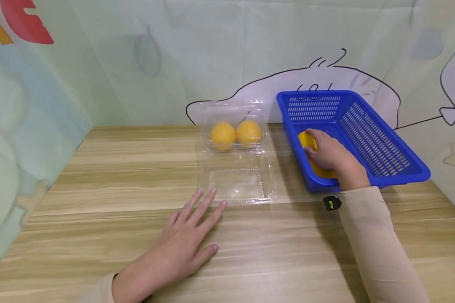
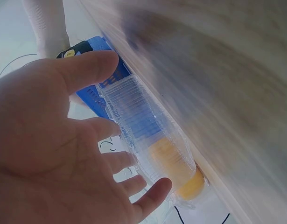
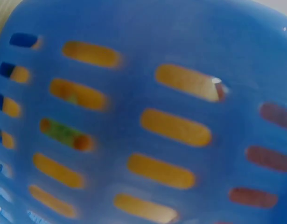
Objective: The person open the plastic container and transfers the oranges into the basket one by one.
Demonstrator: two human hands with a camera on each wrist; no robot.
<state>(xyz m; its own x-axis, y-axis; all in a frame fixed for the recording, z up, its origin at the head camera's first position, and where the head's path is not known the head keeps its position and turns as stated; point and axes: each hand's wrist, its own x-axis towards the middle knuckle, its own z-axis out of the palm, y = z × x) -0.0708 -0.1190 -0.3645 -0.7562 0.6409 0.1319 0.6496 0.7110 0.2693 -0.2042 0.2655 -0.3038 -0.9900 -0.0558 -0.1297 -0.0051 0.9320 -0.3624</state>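
In the head view my right hand (image 1: 331,153) reaches into the blue plastic basket (image 1: 386,141), thumb and fingers around an orange (image 1: 306,140). More orange-coloured fruit (image 1: 320,168) shows below that hand, partly hidden by it and the basket rim. Through the slots in the right wrist view, the orange skin (image 3: 169,170) fills much of the picture. My left hand (image 1: 178,244) is spread with straight fingers, its tips near the front edge of a clear plastic clamshell box (image 1: 236,185). Two oranges (image 1: 223,135) sit side by side in the box's back half.
Wood-grain table (image 1: 117,176) lies under everything. Behind it hangs a pale backdrop (image 1: 167,63) with cartoon drawings, close to the box and basket. The basket's raised rim stands around my right hand. A small black device (image 1: 332,203) is at the right wrist.
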